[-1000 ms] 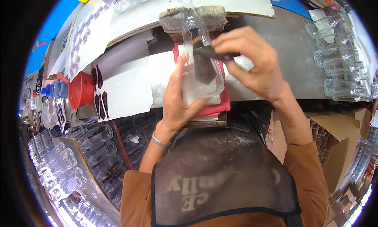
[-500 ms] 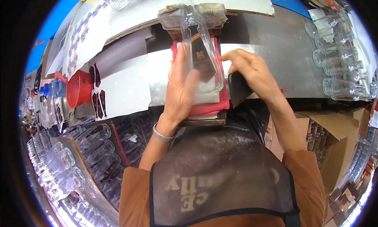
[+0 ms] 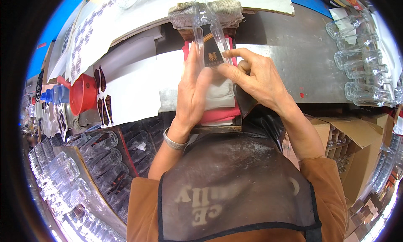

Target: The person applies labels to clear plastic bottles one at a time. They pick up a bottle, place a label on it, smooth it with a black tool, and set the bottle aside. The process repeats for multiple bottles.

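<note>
A clear glass bottle [image 3: 208, 20] lies with its neck pointing away from me, resting on a cloth-wrapped support [image 3: 181, 16]. On its upper face is a dark label [image 3: 212, 48] with gold marks. My left hand [image 3: 190, 88] lies along the bottle's left side, fingers stretched out and thumb apart, blurred. From the right, my right hand [image 3: 262, 78] touches the label's right edge with thumb and index finger. Its other fingers curl around a black flat piece [image 3: 244, 100], mostly hidden under the palm. Below the bottle are a white cloth [image 3: 220, 100] and a pink cloth [image 3: 222, 114].
Dark label pieces [image 3: 100, 103] lie on a white sheet [image 3: 136, 82] beside a red plastic dipper [image 3: 82, 94]. Clear bottles [image 3: 357, 59] line the bench's right side. Bottles in a crate [image 3: 105, 158] stand low left, and an open cardboard box [image 3: 357, 135] low right.
My right hand has moved left onto the label, carrying the black piece with it. The bottle has shifted slightly away from me. My left hand stays beside the bottle.
</note>
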A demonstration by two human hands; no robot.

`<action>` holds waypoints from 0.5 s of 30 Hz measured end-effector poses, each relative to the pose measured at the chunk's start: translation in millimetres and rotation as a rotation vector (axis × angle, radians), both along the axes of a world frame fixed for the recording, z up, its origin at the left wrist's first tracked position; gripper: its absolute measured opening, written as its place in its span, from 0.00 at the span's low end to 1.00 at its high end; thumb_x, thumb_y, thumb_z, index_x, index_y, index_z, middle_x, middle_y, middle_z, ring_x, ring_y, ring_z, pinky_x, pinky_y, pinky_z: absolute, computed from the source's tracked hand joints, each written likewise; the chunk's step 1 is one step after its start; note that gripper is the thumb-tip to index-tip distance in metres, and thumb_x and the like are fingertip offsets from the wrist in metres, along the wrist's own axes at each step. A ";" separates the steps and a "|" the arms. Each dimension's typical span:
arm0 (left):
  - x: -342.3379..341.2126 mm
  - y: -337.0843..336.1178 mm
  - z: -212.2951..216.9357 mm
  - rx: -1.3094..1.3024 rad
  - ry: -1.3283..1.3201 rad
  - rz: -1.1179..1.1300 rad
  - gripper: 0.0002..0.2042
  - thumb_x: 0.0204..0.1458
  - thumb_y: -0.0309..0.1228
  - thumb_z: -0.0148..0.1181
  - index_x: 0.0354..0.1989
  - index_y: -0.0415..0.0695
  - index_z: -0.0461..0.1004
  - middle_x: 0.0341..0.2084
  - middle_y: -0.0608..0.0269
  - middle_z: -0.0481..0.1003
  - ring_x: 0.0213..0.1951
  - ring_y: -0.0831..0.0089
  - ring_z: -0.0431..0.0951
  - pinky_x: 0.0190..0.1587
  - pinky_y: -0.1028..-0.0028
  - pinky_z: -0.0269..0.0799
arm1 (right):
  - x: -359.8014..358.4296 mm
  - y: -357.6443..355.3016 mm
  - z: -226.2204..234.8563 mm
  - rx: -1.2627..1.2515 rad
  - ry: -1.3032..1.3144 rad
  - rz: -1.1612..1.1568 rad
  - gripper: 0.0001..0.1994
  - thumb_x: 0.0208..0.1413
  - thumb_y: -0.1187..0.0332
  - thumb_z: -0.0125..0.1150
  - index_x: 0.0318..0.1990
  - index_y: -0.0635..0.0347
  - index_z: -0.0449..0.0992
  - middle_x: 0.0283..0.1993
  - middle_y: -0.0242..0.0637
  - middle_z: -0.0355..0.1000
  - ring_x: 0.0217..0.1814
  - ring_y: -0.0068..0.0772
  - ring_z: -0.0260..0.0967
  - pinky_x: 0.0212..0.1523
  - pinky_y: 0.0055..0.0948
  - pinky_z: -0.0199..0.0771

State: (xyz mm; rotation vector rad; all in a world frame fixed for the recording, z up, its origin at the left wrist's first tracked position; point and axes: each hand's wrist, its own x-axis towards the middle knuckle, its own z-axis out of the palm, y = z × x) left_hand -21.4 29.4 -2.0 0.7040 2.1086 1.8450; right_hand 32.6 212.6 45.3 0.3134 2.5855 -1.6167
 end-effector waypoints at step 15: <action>6.0 5.5 2.0 0.043 0.060 0.056 0.32 0.62 0.30 0.55 0.71 0.29 0.52 0.65 0.40 0.65 0.66 0.55 0.65 0.67 0.63 0.59 | -0.1 11.4 -12.2 -0.177 -0.036 0.038 0.25 0.63 0.56 0.63 0.57 0.69 0.73 0.31 0.37 0.79 0.32 0.20 0.72 0.39 0.25 0.72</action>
